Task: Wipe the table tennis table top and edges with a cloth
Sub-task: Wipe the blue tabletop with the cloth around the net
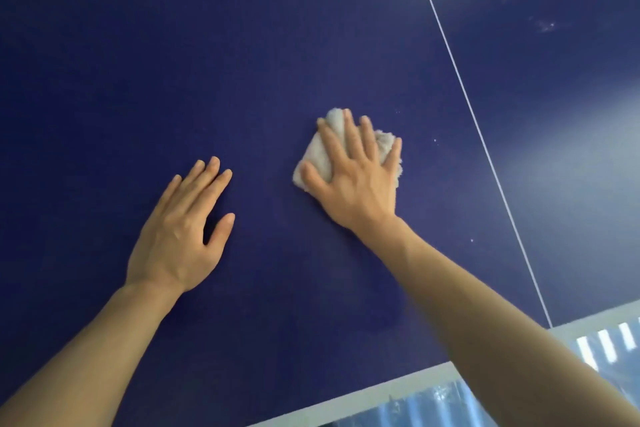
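The dark blue table tennis table top [242, 45] fills most of the view. A crumpled white cloth [313, 158] lies on it right of centre. My right hand [356, 173] presses flat on the cloth with its fingers spread and straight. My left hand [183, 229] rests flat on the bare surface to the left of the cloth, fingers straight, holding nothing.
A thin white centre line [474, 121] runs from the top middle down to the lower right. The table's white edge band [398, 388] crosses the bottom right, with floor below it. Pale smudges and specks [547, 24] mark the surface right of the line.
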